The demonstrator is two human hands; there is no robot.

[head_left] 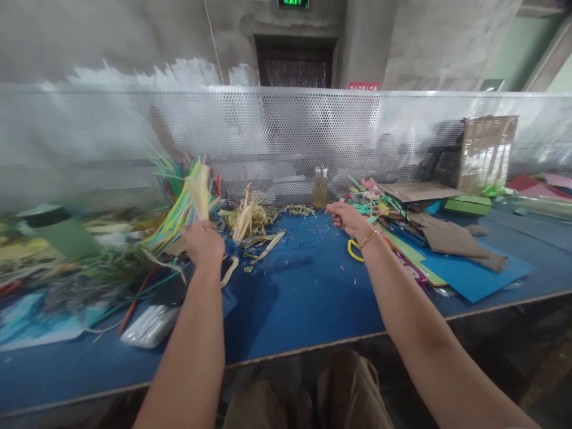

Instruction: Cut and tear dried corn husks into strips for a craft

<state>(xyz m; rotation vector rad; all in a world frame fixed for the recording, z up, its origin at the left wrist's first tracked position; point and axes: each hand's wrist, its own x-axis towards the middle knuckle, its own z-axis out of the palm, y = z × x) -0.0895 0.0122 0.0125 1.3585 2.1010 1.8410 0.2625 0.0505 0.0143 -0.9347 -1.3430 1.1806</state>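
Note:
My left hand (204,241) is closed around the lower end of a pale yellow corn husk (199,190), which stands upright above the fingers. Behind it fans a bundle of thin green, yellow and blue strips (172,214). My right hand (351,219) reaches over the far part of the blue table, thumb and fingers pinched together; whatever they hold is too small to make out. Yellow scissor handles (355,250) lie just below that wrist. A heap of dried husks (252,217) rests between my hands, with loose husk strips (268,250) in front.
A glass jar (320,187) stands by the perforated metal screen (286,131). To the right lie brown cardboard (451,235) and blue paper (473,274). At left are a green cup (60,229), a white plastic packet (149,325) and dried greenery (111,265).

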